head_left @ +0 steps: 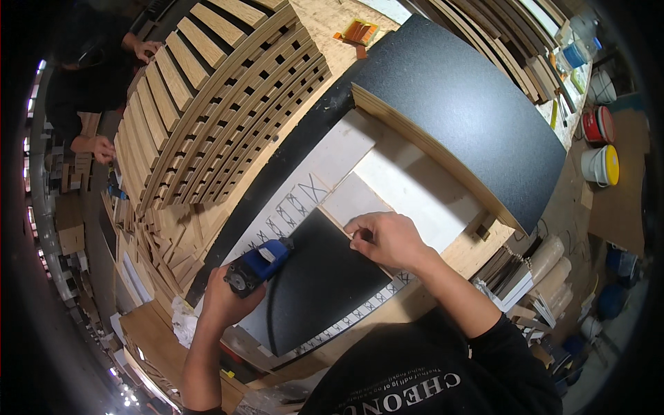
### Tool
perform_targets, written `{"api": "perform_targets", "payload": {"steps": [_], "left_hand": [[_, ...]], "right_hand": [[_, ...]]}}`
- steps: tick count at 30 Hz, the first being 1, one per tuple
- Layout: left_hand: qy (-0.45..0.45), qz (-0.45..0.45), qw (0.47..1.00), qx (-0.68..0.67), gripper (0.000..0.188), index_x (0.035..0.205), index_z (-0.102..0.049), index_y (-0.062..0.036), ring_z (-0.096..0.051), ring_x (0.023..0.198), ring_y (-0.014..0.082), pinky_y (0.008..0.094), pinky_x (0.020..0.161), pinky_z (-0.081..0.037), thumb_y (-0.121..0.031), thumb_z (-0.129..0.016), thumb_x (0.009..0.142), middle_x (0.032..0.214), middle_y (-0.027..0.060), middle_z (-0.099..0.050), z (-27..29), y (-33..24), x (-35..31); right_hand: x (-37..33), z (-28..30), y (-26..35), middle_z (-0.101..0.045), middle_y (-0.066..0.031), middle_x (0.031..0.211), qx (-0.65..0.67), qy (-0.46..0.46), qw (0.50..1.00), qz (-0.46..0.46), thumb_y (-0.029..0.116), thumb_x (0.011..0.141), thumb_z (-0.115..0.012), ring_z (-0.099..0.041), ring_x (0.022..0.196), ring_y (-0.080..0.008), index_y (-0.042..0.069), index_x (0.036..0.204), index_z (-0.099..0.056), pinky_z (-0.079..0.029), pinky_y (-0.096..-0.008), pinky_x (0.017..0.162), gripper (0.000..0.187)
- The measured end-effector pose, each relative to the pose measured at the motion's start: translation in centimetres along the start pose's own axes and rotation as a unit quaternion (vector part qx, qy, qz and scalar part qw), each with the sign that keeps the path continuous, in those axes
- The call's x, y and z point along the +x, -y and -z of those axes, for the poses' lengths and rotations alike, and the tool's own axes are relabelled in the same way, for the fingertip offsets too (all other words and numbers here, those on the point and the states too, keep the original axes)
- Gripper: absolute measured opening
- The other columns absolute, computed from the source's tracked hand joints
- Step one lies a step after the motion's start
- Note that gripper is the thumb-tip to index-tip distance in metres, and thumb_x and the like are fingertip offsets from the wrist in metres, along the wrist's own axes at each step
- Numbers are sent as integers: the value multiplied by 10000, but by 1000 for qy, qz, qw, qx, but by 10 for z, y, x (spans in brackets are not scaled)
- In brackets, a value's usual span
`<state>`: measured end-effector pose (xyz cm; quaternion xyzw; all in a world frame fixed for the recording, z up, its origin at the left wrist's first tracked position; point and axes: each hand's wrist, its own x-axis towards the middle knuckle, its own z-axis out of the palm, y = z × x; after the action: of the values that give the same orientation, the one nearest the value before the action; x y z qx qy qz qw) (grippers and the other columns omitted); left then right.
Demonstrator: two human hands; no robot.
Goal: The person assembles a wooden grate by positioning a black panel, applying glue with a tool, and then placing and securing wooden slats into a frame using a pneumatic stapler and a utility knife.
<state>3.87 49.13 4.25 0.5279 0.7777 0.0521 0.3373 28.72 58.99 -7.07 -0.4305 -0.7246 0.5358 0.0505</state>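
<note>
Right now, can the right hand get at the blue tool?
Probably yes: nothing tall stands on the black board between the right hand and the blue tool, which the left hand grips.

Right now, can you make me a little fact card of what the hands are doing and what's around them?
Left hand: holding a blue-and-black tool
Right hand: fingers curled at the smaller black panel's edge; grip unclear
Bigger black panel: upper right, shiny
Slatted wood pieces: stacked, upper left
Another person's hands: at the slatted stack's left side
White bucket: far right, yellow lid
</note>
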Motion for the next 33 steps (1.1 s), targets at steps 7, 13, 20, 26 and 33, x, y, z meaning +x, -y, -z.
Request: {"api": "perform_targets", "payload": {"steps": [7,13,20,26,33], "left_hand": [[14,0,1000,10,234,830,-614,-16,-601,717,376,384,657,-488,-146,-689,650,715,177,-621,0,3,-1],[26,-4,996,85,313,915,-630,-32,-608,756,377,396,690,-500,-176,-697,645,741,189,-630,-3,0,-4],[13,12,999,45,258,823,-612,-18,-605,717,384,396,657,-492,-188,-684,642,705,191,-620,1,-28,5],[13,-16,1000,16,231,763,-607,-6,-607,678,378,386,623,-482,-201,-672,656,672,189,-612,-6,-27,16],[64,42,997,27,351,951,-611,-4,-623,749,241,346,712,-487,-198,-695,670,813,148,-639,-1,-26,18]], "right_hand": [[1,1,1,-668,-56,776,-8,9,1000,1,184,770,-639,-638,753,-243,103,963,-668,-498,-345,677,212],[-1,1,1,-669,-52,780,-18,6,1000,-4,185,765,-646,-639,758,-236,107,961,-668,-494,-336,679,212],[-2,-2,-3,-672,-54,798,-15,-4,1000,2,191,768,-618,-637,785,-246,118,951,-677,-502,-347,706,206],[0,-7,-7,-670,-50,796,-23,-21,999,20,193,769,-622,-641,773,-237,130,930,-667,-500,-349,681,178],[2,-7,-11,-669,-56,792,-27,-26,999,28,186,766,-613,-639,753,-250,133,915,-666,-500,-359,684,167]]}}
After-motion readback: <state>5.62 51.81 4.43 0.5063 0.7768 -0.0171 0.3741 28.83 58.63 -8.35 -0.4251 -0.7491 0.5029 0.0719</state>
